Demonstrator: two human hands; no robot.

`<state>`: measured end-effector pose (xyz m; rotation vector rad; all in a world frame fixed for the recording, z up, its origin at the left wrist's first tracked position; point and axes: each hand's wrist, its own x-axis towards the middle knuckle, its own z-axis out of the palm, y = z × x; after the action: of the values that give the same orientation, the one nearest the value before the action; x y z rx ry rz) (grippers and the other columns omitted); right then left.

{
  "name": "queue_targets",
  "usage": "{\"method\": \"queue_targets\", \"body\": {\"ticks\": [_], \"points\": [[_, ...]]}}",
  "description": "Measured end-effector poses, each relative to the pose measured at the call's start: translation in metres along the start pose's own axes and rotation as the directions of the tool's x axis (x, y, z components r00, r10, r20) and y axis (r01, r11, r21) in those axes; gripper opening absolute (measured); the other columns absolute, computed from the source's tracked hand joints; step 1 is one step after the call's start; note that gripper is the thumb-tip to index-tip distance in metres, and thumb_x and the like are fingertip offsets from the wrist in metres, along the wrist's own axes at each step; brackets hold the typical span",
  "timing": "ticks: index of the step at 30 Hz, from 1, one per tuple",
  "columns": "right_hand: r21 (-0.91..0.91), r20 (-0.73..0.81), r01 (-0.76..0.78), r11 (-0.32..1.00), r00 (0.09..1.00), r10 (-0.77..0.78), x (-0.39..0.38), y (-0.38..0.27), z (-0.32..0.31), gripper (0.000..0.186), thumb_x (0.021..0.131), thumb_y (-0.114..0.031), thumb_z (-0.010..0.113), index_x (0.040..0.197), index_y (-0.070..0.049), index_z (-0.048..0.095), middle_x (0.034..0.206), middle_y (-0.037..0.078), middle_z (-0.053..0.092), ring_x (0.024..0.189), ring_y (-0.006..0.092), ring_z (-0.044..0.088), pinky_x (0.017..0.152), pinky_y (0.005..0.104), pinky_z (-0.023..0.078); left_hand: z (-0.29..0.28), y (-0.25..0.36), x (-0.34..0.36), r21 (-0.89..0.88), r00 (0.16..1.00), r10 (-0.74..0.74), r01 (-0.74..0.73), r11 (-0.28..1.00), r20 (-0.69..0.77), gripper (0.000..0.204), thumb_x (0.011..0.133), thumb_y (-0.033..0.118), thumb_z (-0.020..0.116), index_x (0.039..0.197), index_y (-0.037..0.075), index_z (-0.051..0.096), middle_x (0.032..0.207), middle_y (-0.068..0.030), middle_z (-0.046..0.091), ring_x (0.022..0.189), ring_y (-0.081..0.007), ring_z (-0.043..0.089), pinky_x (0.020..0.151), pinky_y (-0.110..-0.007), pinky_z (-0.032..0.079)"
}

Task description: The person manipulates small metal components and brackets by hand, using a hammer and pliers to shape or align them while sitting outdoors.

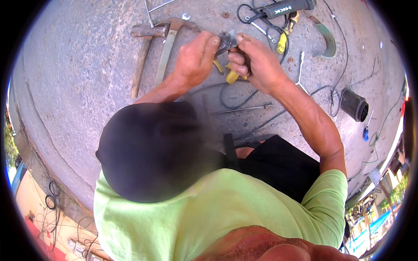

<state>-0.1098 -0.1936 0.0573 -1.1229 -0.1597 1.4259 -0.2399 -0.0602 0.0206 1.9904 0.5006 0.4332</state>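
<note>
My left hand [195, 58] and my right hand [257, 58] are closed around a small dark metal piece [226, 41] near the top centre, the right thumb pressed at its upper edge. Just below them a yellow-handled tool [233, 76] lies on the concrete, partly hidden by my fingers. Left of my hands lie a wooden-handled hammer [149, 31] and a second hammer-like tool with a long pale handle [166, 54].
A dark corded power tool [288, 8], wrenches [261, 29], a curved green tool [325, 40], a black cylindrical container [355, 104], a blue-handled screwdriver [366, 132] and several cables surround the work. A black cap [148, 152] blocks the lower middle of the view.
</note>
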Motion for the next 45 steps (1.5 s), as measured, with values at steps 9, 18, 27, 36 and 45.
{"method": "queue_targets", "body": {"ticks": [9, 18, 27, 36, 45], "points": [[0.026, -0.104, -0.027, 0.999, 0.994, 0.029, -0.001, 0.0, 0.002, 0.038, 0.106, -0.041, 0.043, 0.083, -0.01, 0.047, 0.066, -0.003, 0.038, 0.055, 0.0094, 0.032, 0.051, 0.0261, 0.026, 0.0, 0.006, 0.005, 0.039, 1.0, 0.005, -0.006, 0.999, 0.017, 0.02, 0.105, 0.023, 0.052, 0.103, 0.005, 0.061, 0.077, -0.02, 0.065, 0.071, -0.0429, 0.066, 0.059, -0.046, 0.05], [0.29, 0.289, -0.178, 0.94, 0.953, 0.091, -0.006, 0.001, -0.017, 0.037, 0.106, -0.043, 0.044, 0.084, -0.014, 0.048, 0.063, -0.004, 0.036, 0.053, 0.0069, 0.033, 0.05, 0.0233, 0.027, -0.001, 0.008, 0.006, 0.033, 0.997, 0.082, -0.082, 0.996, 0.0, 0.018, 0.104, 0.02, 0.052, 0.103, 0.005, 0.062, 0.078, -0.0197, 0.066, 0.071, -0.0418, 0.066, 0.059, -0.044, 0.051], [0.123, 0.056, -0.073, 0.99, 0.996, 0.067, 0.0, 0.004, -0.01, 0.031, 0.106, -0.037, 0.049, 0.085, -0.015, 0.047, 0.068, -0.005, 0.037, 0.057, 0.0062, 0.034, 0.051, 0.0233, 0.027, -0.002, 0.004, 0.003, -0.011, 0.999, -0.001, 0.001, 1.0, 0.035, 0.02, 0.105, 0.021, 0.051, 0.103, 0.004, 0.062, 0.076, -0.018, 0.065, 0.069, -0.0365, 0.067, 0.062, -0.042, 0.052], [0.119, -0.125, -0.069, 0.99, 0.989, 0.084, -0.004, -0.001, 0.004, 0.032, 0.107, -0.035, 0.045, 0.086, -0.01, 0.046, 0.07, -0.003, 0.038, 0.059, 0.007, 0.032, 0.051, 0.022, 0.026, -0.001, 0.008, 0.005, -0.025, 0.991, -0.093, 0.096, 0.995, 0.093, 0.023, 0.105, 0.024, 0.05, 0.103, 0.004, 0.062, 0.074, -0.0164, 0.065, 0.068, -0.035, 0.067, 0.061, -0.042, 0.052], [0.349, 0.343, -0.217, 0.912, 0.935, 0.092, -0.003, 0.007, -0.02, 0.036, 0.105, -0.042, 0.046, 0.086, -0.012, 0.048, 0.066, -0.004, 0.038, 0.057, 0.0087, 0.032, 0.052, 0.0258, 0.025, -0.001, 0.008, 0.004, -0.064, 0.995, -0.052, 0.057, 0.996, 0.085, 0.023, 0.106, 0.023, 0.05, 0.102, 0.003, 0.061, 0.074, -0.0161, 0.066, 0.067, -0.0311, 0.068, 0.061, -0.04, 0.052]]}}
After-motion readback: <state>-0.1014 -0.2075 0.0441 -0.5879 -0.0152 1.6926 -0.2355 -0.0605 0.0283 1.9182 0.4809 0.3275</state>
